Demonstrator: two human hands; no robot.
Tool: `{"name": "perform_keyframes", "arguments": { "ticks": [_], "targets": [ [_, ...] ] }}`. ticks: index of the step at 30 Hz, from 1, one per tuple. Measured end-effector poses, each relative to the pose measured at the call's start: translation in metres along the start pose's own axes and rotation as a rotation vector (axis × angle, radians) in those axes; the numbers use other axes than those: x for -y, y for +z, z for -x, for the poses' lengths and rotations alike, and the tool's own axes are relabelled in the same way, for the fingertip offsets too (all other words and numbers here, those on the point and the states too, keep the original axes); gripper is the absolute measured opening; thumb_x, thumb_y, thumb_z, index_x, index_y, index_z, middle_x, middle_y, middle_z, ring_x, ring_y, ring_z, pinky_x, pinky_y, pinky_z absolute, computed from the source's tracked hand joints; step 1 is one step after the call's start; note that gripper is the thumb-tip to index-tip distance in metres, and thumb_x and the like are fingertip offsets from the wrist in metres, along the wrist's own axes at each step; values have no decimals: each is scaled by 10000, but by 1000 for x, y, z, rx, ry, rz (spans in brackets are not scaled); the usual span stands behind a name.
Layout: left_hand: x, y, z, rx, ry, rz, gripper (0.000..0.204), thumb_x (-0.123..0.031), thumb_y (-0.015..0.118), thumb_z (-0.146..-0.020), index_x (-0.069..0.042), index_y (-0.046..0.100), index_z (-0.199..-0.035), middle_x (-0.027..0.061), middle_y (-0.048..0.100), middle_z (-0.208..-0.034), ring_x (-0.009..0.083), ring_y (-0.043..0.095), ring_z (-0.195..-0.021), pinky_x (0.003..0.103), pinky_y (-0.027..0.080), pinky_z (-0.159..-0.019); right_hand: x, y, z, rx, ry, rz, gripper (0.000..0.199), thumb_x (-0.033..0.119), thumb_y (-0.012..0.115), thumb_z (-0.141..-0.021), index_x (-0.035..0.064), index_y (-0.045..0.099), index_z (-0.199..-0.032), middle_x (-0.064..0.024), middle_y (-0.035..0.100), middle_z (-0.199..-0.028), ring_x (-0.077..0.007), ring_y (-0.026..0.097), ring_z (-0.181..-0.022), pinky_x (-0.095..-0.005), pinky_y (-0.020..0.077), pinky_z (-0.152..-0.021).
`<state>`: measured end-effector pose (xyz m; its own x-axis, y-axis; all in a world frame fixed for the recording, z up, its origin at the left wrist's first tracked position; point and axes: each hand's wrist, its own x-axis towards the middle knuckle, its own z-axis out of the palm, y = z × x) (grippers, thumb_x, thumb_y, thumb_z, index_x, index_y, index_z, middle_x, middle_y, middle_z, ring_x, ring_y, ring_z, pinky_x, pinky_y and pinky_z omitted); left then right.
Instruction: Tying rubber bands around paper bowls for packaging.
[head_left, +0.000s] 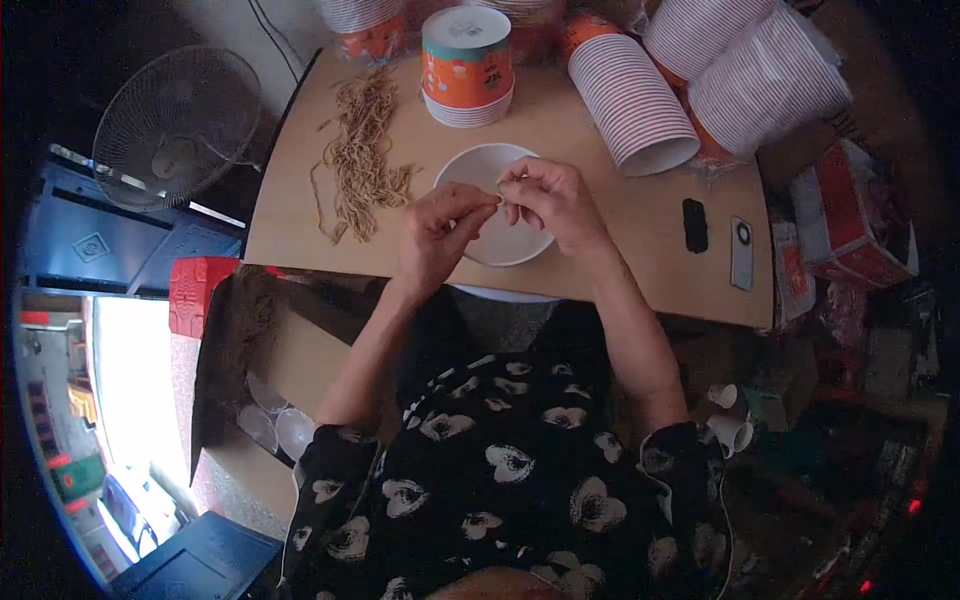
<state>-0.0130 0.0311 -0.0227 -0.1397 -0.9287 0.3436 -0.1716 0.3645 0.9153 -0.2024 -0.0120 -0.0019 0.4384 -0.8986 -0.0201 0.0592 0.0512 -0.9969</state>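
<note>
Over a round white bowl (496,248) on the table, my two hands meet fingertip to fingertip. My left hand (441,228) pinches a small pale tan strand (499,199), and the fingers of my right hand (556,203) close on its other side. Most of the strand is hidden by the fingers. To the left lies a loose heap of tan, stringy strands (360,160), some trailing toward the table's near edge. Behind the bowl, a stack of orange and white paper tubs (467,75) stands upside down.
More stacked paper tubs (632,105) lie at the back right, some wrapped in plastic (765,85). A black flat object (695,225) and a phone (741,255) rest on the table's right side. A fan (178,130) stands left. Cardboard boxes (855,215) sit beyond the right edge.
</note>
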Motion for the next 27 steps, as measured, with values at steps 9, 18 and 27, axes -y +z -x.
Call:
{"name": "perform_keyframes", "arguments": {
  "ticks": [9,18,27],
  "targets": [
    [4,14,9,-181,-15,-91,135,-22,717,-854,-36,706,-988,36,694,-929,85,602,-670,235,489,-552,-2,5,2,-58,34,1,92,114,608,-897,29,640,-906,-36,627,-662,-35,467,-480,-185,327,-425],
    [1,14,11,-257,224,-288,146,2,739,-805,-48,672,-925,62,687,-909,147,648,-645,257,507,-533,5,16,6,-65,61,72,101,99,572,-902,23,611,-848,-53,621,-649,-55,486,-475,-189,339,-411],
    [-3,5,12,-202,193,-219,110,-12,715,-838,-43,664,-930,63,678,-953,129,642,-665,254,524,-570,6,16,5,-46,78,145,88,106,591,-901,26,620,-879,-36,611,-643,-45,469,-477,-190,341,-426]
  ]
}}
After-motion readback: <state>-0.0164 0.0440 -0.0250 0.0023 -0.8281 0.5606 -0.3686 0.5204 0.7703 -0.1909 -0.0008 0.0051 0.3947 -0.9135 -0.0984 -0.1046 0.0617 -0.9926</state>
